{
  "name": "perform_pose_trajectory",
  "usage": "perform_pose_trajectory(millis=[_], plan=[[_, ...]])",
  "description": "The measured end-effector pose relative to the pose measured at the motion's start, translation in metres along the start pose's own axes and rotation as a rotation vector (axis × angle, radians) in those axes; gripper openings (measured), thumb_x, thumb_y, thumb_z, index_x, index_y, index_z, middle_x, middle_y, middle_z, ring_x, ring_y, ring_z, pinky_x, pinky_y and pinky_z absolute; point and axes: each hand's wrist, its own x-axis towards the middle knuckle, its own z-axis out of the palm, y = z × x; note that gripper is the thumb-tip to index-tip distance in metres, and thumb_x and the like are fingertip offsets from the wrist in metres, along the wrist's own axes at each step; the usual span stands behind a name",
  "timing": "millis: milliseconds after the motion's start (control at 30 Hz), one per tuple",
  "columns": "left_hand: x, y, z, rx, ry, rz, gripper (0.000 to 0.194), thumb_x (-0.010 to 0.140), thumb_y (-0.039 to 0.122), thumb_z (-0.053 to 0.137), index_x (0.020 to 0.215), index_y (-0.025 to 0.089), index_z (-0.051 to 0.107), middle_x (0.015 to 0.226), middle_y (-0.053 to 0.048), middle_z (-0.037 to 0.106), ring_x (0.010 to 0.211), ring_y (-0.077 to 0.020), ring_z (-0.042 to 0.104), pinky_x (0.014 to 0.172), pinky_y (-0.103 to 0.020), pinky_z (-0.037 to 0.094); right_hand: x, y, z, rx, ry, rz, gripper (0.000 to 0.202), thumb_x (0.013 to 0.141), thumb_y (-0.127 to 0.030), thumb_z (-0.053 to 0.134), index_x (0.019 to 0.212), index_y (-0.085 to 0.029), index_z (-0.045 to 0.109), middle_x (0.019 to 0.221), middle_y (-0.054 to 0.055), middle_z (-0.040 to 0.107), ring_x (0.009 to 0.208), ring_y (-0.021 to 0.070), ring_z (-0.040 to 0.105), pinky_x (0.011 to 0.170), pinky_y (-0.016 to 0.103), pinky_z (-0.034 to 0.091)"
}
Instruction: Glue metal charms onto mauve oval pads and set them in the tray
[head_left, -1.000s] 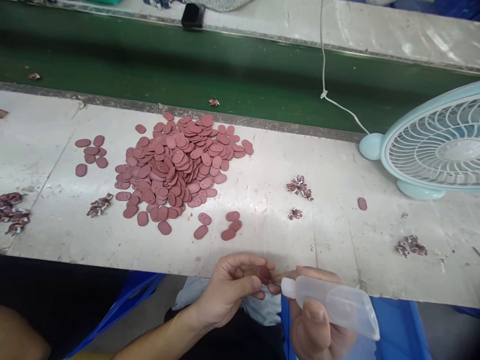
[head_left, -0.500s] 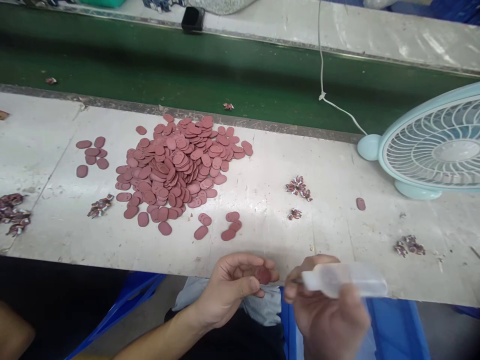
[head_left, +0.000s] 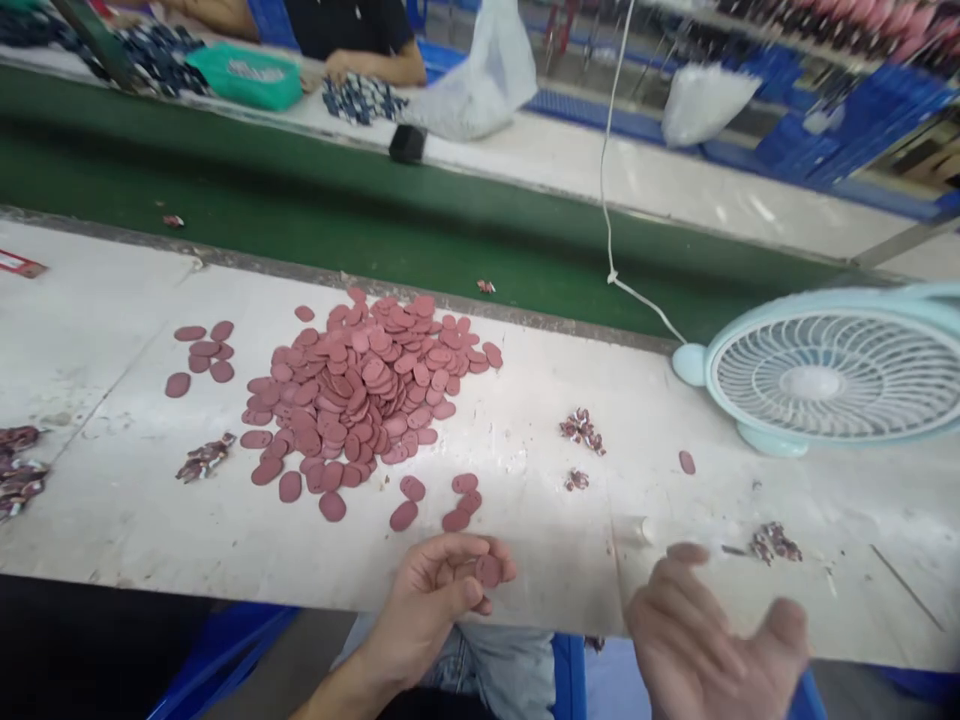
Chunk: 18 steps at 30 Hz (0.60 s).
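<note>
A reddish oval disc [head_left: 488, 571] is pinched between the fingertips of my left hand [head_left: 442, 590] at the table's front edge. To the right, my right hand [head_left: 712, 630] has its fingers apart and holds nothing. Just beyond it a translucent bottle [head_left: 645, 531] with a thin dark tip lies on the table, blurred and hard to see. A large pile of the same oval discs [head_left: 360, 380] lies beyond my left hand. Small brown-and-white pieces [head_left: 581, 428] sit in clusters right of the pile and near my right hand.
A light-blue fan [head_left: 817, 380] lies at the right, its white cord [head_left: 611, 250] crossing a green strip [head_left: 300, 190]. Across it are a teal basket [head_left: 247, 75], a plastic bag [head_left: 480, 90] and another person's arm [head_left: 382, 68]. A blue bin [head_left: 568, 675] stands below the front edge.
My right hand has let go of the translucent bottle, which now lies on the table, and has moved right. My left hand still holds the disc. The view has tilted up.
</note>
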Motion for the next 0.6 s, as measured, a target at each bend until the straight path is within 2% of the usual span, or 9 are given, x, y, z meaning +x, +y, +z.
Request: perform_pose_trajectory(millis=[33, 100, 167, 200, 300, 367, 400, 500, 600], plan=[[0.002, 0.003, -0.005, 0.029, -0.014, 0.016, 0.023, 0.08, 0.022, 0.083, 0.101, 0.027, 0.079, 0.11, -0.005, 0.08, 0.1, -0.022, 0.076, 0.067, -0.018, 0.057, 0.0, 0.013, 0.015, -0.275, 0.04, -0.082, 0.035, 0.085, -0.042, 0.072, 0.109, -0.018, 0.062, 0.064, -0.005, 0.053, 0.042, 0.0072, 0.052, 0.039, 0.018, 0.051], [0.005, 0.009, -0.013, 0.086, -0.07, 0.03, 0.024, 0.078, 0.021, 0.084, 0.101, 0.025, 0.079, 0.108, -0.007, 0.079, 0.098, -0.0221, 0.075, 0.067, -0.02, 0.057, 0.022, 0.039, 0.045, -0.958, 0.07, -0.223, 0.022, 0.093, -0.04, 0.065, 0.099, -0.019, 0.067, 0.059, -0.004, 0.056, 0.045, 0.0094, 0.055, 0.043, 0.02, 0.05], [0.007, 0.013, -0.019, 0.109, -0.119, 0.005, 0.025, 0.074, 0.019, 0.086, 0.098, 0.022, 0.079, 0.105, -0.009, 0.079, 0.095, -0.0223, 0.075, 0.064, -0.02, 0.055, 0.073, 0.06, 0.077, -1.693, 0.007, -0.313, 0.017, 0.095, -0.036, 0.063, 0.096, -0.019, 0.069, 0.067, 0.001, 0.066, 0.062, 0.0158, 0.065, 0.059, 0.027, 0.056], [0.007, 0.015, -0.02, 0.107, -0.136, -0.018, 0.026, 0.072, 0.018, 0.088, 0.096, 0.021, 0.079, 0.104, -0.009, 0.079, 0.094, -0.0227, 0.075, 0.062, -0.02, 0.055, 0.108, 0.068, 0.093, -2.001, -0.016, -0.424, 0.023, 0.099, -0.038, 0.056, 0.095, -0.019, 0.069, 0.077, 0.003, 0.071, 0.071, 0.0179, 0.069, 0.065, 0.029, 0.058], [0.009, 0.015, -0.022, 0.112, -0.164, -0.052, 0.028, 0.067, 0.022, 0.091, 0.092, 0.019, 0.08, 0.1, -0.01, 0.08, 0.091, -0.0245, 0.076, 0.058, -0.021, 0.055, 0.22, 0.084, 0.136, -2.211, -0.067, -0.52, 0.021, 0.1, -0.028, 0.055, 0.11, -0.018, 0.069, 0.115, 0.009, 0.072, 0.108, 0.0222, 0.067, 0.092, 0.035, 0.056], [0.011, 0.014, -0.023, 0.133, -0.167, -0.038, 0.031, 0.065, 0.028, 0.093, 0.091, 0.018, 0.079, 0.097, -0.011, 0.08, 0.09, -0.025, 0.077, 0.055, -0.021, 0.054, 0.281, 0.09, 0.156, -2.322, -0.061, -0.531, 0.026, 0.099, -0.031, 0.061, 0.12, -0.017, 0.065, 0.129, 0.01, 0.065, 0.116, 0.0248, 0.063, 0.099, 0.046, 0.053], [0.012, 0.013, -0.024, 0.133, -0.158, -0.033, 0.033, 0.064, 0.031, 0.094, 0.091, 0.018, 0.079, 0.097, -0.01, 0.08, 0.089, -0.0248, 0.077, 0.054, -0.02, 0.053, 0.303, 0.092, 0.162, -2.37, -0.059, -0.521, 0.028, 0.098, -0.032, 0.062, 0.122, -0.017, 0.064, 0.13, 0.01, 0.064, 0.116, 0.025, 0.063, 0.099, 0.048, 0.053], [0.015, 0.011, -0.028, 0.089, -0.117, -0.04, 0.037, 0.061, 0.035, 0.095, 0.09, 0.02, 0.078, 0.097, -0.008, 0.081, 0.085, -0.0228, 0.078, 0.052, -0.017, 0.049, 0.339, 0.095, 0.168, -2.48, -0.048, -0.475, 0.03, 0.098, -0.035, 0.064, 0.122, -0.018, 0.064, 0.127, 0.009, 0.065, 0.109, 0.0237, 0.065, 0.095, 0.047, 0.056], [0.014, 0.012, -0.029, 0.065, -0.091, -0.031, 0.037, 0.06, 0.034, 0.096, 0.089, 0.02, 0.077, 0.096, -0.008, 0.081, 0.083, -0.0223, 0.079, 0.05, -0.016, 0.047, 0.345, 0.089, 0.162, -2.519, -0.018, -0.476, 0.029, 0.098, -0.035, 0.063, 0.121, -0.018, 0.064, 0.124, 0.009, 0.065, 0.106, 0.0229, 0.066, 0.092, 0.045, 0.057]])
